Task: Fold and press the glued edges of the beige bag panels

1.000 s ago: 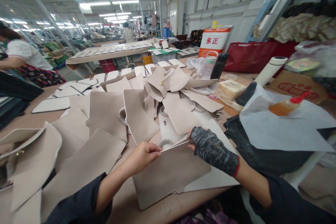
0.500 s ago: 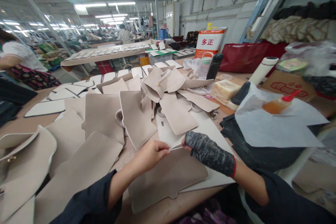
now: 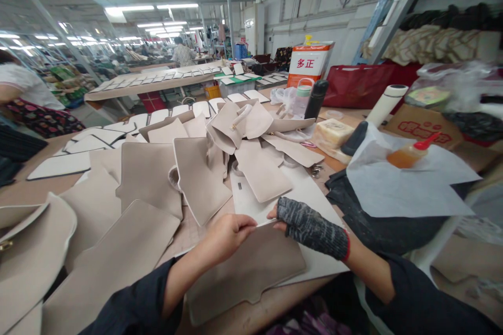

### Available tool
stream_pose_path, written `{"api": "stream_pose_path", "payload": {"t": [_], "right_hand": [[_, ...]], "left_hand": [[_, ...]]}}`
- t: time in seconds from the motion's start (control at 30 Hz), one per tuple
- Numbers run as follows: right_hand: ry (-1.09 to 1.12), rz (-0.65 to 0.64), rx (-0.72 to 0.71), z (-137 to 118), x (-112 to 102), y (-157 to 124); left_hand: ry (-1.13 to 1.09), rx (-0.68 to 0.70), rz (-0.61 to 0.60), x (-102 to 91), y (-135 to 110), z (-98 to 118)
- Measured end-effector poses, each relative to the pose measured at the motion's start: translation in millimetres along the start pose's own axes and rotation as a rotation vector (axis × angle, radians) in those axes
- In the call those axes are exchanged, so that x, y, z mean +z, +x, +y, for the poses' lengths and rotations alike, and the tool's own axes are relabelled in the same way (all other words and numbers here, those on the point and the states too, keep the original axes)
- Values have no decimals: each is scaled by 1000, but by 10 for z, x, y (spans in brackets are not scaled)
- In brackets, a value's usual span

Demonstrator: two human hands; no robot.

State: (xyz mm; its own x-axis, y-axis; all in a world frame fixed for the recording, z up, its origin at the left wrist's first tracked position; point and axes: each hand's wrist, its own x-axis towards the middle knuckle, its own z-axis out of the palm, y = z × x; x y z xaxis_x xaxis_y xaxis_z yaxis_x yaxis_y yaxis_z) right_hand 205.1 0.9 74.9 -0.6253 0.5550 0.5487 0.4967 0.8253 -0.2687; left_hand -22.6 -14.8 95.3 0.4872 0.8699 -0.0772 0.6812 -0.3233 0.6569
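A beige leather panel point(image 3: 251, 267) lies folded flat on the wooden table point(image 3: 255, 314) in front of me. My left hand point(image 3: 228, 238) pinches its top edge with the fingers closed. My right hand point(image 3: 302, 225), in a dark knitted fingerless glove, presses the same edge just to the right, fingers closed on it. A white sheet point(image 3: 310, 193) lies under the panel. Several more beige panels point(image 3: 200, 178) are spread behind and to the left.
A squeeze bottle of amber liquid point(image 3: 408, 154) rests on white paper point(image 3: 404, 183) at the right. A black flask point(image 3: 315, 99), a white roll point(image 3: 387, 104) and a red bag point(image 3: 365, 91) stand behind. A person in a white shirt point(image 3: 23, 91) works far left.
The raised upper layer of the panel has been lowered and pressed flat. Both hands came closer together on its top edge.
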Motion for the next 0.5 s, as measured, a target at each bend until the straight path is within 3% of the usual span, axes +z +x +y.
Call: {"api": "stream_pose_path", "payload": {"t": [0.1,0.23,0.5], "right_hand": [[6,-30,18,9,22,1],[18,23,10,57,85,-22],[-76,-36,44,-1,200,-24]], "left_hand": [[54,-3,9,55,21,43],[167,1,47,151,60,82],[193,70,116,209,77,79]]}}
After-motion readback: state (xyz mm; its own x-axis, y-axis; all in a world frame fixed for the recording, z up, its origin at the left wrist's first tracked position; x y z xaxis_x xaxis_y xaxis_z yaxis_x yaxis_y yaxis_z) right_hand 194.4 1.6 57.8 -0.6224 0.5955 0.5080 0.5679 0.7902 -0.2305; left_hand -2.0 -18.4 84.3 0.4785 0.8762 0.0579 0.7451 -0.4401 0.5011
